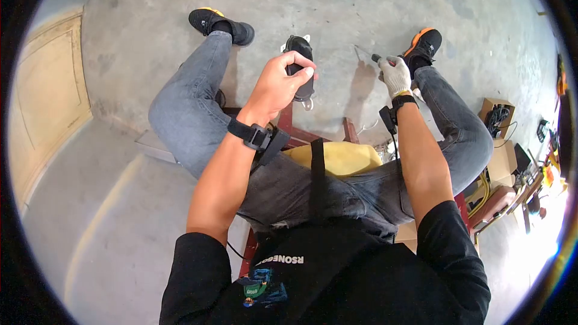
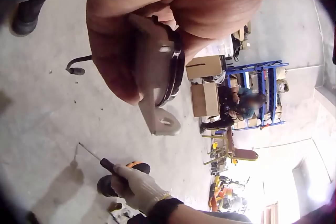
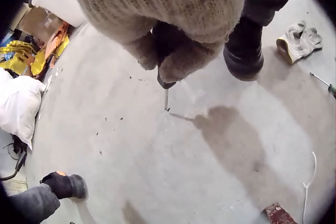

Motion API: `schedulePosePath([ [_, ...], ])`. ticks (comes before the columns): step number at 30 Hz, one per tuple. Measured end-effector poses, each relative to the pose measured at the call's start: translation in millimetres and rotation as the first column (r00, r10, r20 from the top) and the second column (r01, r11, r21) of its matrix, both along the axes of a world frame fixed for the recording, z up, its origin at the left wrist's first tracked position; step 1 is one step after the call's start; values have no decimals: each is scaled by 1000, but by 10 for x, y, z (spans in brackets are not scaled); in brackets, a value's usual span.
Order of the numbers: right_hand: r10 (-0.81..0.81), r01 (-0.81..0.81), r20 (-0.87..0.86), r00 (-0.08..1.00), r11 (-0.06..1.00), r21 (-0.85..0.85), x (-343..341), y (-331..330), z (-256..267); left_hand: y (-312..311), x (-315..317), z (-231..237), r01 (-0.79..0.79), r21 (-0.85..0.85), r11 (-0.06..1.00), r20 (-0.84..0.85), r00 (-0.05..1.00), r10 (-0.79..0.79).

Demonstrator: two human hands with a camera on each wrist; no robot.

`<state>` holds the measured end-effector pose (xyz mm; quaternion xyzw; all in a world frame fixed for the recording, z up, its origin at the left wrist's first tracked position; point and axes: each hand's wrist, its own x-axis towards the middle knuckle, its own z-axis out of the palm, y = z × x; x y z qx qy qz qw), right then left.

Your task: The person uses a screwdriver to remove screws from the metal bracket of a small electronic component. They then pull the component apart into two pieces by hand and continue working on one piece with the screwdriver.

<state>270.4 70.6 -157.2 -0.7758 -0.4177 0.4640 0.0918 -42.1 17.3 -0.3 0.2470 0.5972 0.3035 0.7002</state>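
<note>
My bare left hand grips a long black housing with rounded ends between thumb and fingers, above the floor. Pale mounting tabs with holes stick out at its ends; one tab shows close up in the left wrist view. What kind of device it is, I cannot tell. Off to the right, my right hand, in a white knit glove, holds a screwdriver by its dark handle. In the right wrist view its thin shaft points away from the gloved fingers, apart from the housing.
On the floor lie a loose white glove, a green-handled screwdriver and a white cable. Cardboard boxes stand by the right leg. Another person sits before blue shelving.
</note>
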Motion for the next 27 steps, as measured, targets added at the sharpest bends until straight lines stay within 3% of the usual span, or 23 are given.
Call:
schedulePosePath([
  [2,-74,78,-79,994,996,48,52,-76,-212,-6,3,28,-14,-15,1000,4,1000,14],
  [7,-63,65,-59,996,997,29,70,-81,-270,7,10,75,-23,-40,999,51,998,25],
  [9,-136,142,-112,984,989,39,54,-97,-281,-2,18,77,-25,-38,999,38,999,26],
  [13,-82,82,-123,989,997,-11,45,-77,-270,-2,13,51,45,-4,999,-35,998,-45],
  [17,-82,85,-52,995,994,63,71,-118,-439,6,51,77,19,-54,998,-14,1000,-20],
  [18,-115,123,-73,991,986,111,42,-123,-428,-7,46,50,22,-38,999,-16,1000,-23],
  [23,-76,79,-102,992,996,30,62,-66,-139,15,16,77,49,-7,999,4,999,-49],
  [27,-191,183,-305,933,982,-56,-18,53,295,30,47,51,18,43,999,8,1000,-19],
])
